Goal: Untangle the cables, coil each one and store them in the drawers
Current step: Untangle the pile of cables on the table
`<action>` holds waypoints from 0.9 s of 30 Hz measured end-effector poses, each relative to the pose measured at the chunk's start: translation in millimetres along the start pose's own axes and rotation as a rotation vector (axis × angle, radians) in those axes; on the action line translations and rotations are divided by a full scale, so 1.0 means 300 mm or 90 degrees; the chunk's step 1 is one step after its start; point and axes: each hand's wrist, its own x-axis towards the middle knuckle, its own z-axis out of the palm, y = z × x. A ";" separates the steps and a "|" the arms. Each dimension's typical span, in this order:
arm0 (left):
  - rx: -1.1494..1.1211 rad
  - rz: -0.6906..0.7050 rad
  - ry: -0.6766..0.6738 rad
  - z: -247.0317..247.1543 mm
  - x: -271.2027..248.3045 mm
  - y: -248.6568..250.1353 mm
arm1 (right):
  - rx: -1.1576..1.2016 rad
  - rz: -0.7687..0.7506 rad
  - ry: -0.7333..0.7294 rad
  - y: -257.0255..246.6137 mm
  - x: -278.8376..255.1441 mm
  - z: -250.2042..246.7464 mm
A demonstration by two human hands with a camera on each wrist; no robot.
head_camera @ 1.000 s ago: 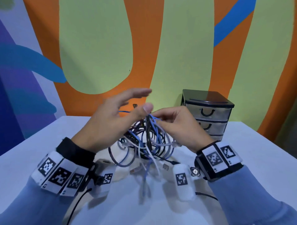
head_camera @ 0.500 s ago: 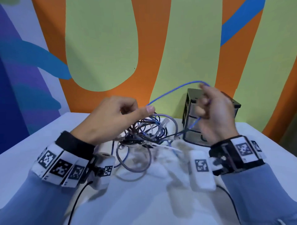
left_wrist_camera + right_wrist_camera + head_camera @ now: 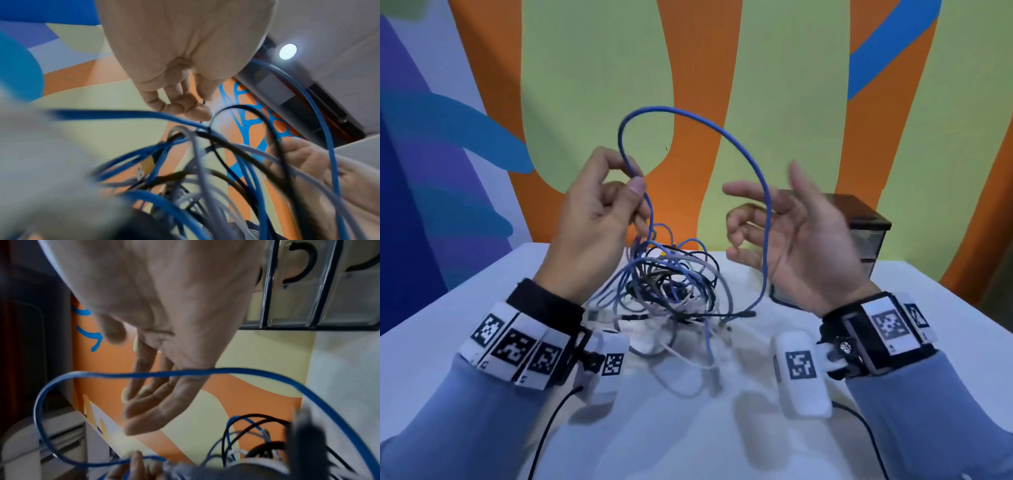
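Cables in a tangle are lying on the white surface, nearest. Feeding slack gently, not yanking, is probably wisest. Left hand is pinching the blue cable, arching across the wide, relaxed right hand. Drawers are sitting closed beyond.

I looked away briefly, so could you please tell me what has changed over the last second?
The left hand rose, pinching the blue cable into a tall loop. The right hand let go and opened. The tangle and drawers stayed on the table.
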 end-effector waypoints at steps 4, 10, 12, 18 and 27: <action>-0.076 0.073 -0.041 0.026 -0.008 0.021 | -0.443 -0.094 0.062 0.097 0.032 0.016; -0.172 0.056 -0.160 0.077 -0.046 0.045 | -0.528 -0.134 0.040 0.185 0.036 0.058; -0.183 0.056 -0.170 0.083 -0.049 0.048 | -0.499 -0.171 0.139 0.193 0.046 0.041; -0.169 0.066 -0.141 0.095 -0.051 0.055 | -0.491 -0.162 0.199 0.183 0.048 0.023; 0.162 -0.002 -0.248 0.083 -0.058 -0.014 | -0.197 -0.112 0.130 0.158 0.049 0.040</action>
